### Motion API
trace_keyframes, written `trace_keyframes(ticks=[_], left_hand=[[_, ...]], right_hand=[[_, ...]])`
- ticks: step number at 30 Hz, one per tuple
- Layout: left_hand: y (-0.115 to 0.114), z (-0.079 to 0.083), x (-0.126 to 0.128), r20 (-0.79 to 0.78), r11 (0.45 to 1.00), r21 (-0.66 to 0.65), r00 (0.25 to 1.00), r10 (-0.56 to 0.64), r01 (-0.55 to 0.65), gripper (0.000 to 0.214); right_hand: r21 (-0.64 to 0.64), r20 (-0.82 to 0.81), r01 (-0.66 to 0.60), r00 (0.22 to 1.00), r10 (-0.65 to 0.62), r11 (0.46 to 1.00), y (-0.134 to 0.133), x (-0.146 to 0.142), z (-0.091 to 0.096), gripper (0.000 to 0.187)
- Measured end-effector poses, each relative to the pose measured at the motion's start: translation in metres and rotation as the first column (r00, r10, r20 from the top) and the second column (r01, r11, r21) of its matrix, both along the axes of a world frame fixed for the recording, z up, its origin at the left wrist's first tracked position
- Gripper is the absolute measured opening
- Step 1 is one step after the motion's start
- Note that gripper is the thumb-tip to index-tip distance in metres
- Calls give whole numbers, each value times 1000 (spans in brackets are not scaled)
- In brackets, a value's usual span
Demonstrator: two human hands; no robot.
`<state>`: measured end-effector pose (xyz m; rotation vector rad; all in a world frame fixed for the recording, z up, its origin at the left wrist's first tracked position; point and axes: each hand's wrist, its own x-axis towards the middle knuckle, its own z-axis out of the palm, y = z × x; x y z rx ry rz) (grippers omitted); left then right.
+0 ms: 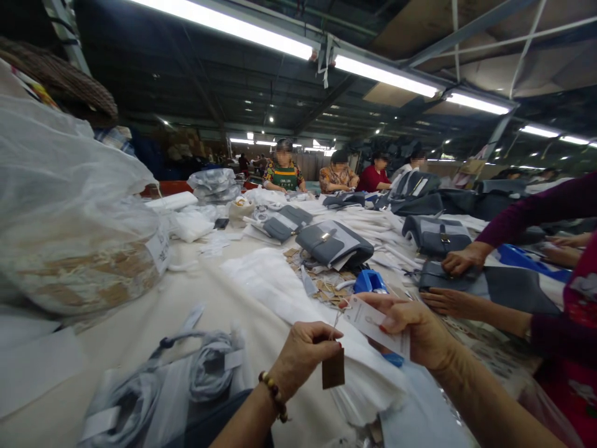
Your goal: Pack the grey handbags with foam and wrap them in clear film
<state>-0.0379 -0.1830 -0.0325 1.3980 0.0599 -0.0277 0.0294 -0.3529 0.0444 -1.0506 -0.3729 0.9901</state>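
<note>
My left hand [305, 354], with a beaded bracelet [274, 393] at the wrist, pinches a small brown tag [333, 369] that hangs below the fingertips. A larger white hang tag [377, 326] is gripped between the thumb and fingers of my right hand [420, 326]. A thin string [336, 317] runs between the two tags. Under my hands lies white wrapping material [354, 354]. To the left of my left hand rest light grey-blue coiled straps [211, 367] with white paper bands. Pale blue material [422, 404] sits below my right forearm.
Dark grey bags [334, 244] lie beyond my hands, near a blue object [370, 281] and scattered brown tags [321, 287]. A large translucent plastic sack [74, 249] fills the left side. At right, a co-worker's hands [459, 280] press on a grey bag. Several people sit across the table.
</note>
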Motion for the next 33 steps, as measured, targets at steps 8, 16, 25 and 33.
trace_keyframes(ticks=[8, 16, 25, 33], left_hand=[[39, 23, -29, 55, 986, 157, 997, 45, -54, 50], [67, 65, -50, 371, 403, 855, 928, -39, -326, 39], [65, 119, -83, 389, 36, 920, 893, -226, -391, 17], [42, 145, -104, 423, 107, 904, 902, -86, -414, 11]], right_hand=[[-41, 26, -115, 993, 116, 993, -18, -39, -20, 50], [-144, 208, -89, 971, 118, 986, -11, -72, -66, 31], [-43, 642, 25, 766, 8, 999, 18, -94, -71, 22], [78, 812, 137, 566, -143, 988, 37, -110, -66, 10]])
